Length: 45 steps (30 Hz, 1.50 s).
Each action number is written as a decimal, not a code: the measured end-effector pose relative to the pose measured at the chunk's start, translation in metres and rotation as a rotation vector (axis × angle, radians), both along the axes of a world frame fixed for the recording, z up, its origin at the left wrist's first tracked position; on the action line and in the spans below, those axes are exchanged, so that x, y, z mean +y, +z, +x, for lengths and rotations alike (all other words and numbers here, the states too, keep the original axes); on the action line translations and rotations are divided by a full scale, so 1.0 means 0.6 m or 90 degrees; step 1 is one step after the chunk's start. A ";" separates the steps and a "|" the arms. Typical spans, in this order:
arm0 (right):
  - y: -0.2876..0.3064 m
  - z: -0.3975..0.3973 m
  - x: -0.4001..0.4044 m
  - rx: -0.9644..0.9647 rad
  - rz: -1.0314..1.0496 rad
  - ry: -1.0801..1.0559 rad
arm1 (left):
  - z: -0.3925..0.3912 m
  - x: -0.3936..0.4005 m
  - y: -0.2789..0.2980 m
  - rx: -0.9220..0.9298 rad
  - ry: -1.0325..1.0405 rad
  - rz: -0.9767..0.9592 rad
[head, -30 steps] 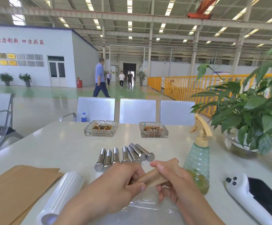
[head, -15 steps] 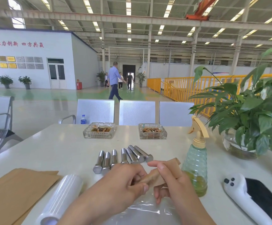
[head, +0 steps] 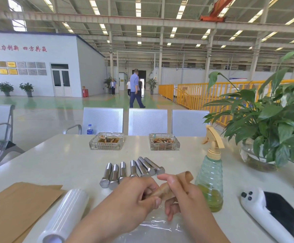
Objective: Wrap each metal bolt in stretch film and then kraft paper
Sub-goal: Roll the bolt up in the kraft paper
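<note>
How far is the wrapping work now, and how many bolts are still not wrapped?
Done: no finished wrapped bolt lies apart on the table. In hand: the left hand and right hand grip one brown kraft-paper roll, presumably a bolt inside. Left: seven bare silver metal bolts in a row, with the clear stretch film roll and brown kraft paper sheets ready.

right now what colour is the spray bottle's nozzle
Tan, on a pale green see-through spray bottle; only the head view shows it.

bolts point(head: 132, 170) lie in a row at the table's point(head: 63, 162) centre; two ashtrays point(head: 106, 142) behind at twelve o'clock, spray bottle point(head: 210, 183) at three, film roll point(head: 63, 216) and paper sheets point(head: 14, 206) at eight, plant point(head: 268, 120) at two.
</note>
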State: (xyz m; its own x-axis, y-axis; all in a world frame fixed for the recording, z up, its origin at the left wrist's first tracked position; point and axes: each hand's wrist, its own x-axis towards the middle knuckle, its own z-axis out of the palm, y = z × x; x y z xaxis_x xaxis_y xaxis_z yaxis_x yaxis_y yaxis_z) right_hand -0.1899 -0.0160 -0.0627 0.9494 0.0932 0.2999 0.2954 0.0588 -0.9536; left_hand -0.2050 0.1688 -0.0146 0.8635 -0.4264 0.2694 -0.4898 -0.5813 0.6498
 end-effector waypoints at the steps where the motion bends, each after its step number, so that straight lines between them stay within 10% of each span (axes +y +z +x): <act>1: 0.000 -0.001 0.000 -0.007 -0.015 -0.008 | 0.000 0.001 0.000 -0.006 0.005 0.008; 11: -0.001 -0.011 -0.002 -0.106 -0.113 -0.103 | 0.005 0.014 0.000 0.035 -0.025 -0.020; 23: 0.031 -0.011 -0.013 0.134 0.270 0.150 | 0.013 0.023 0.010 0.186 -0.110 -0.126; 45: 0.011 -0.009 -0.015 0.050 0.147 0.146 | 0.010 0.017 0.002 0.197 -0.150 -0.154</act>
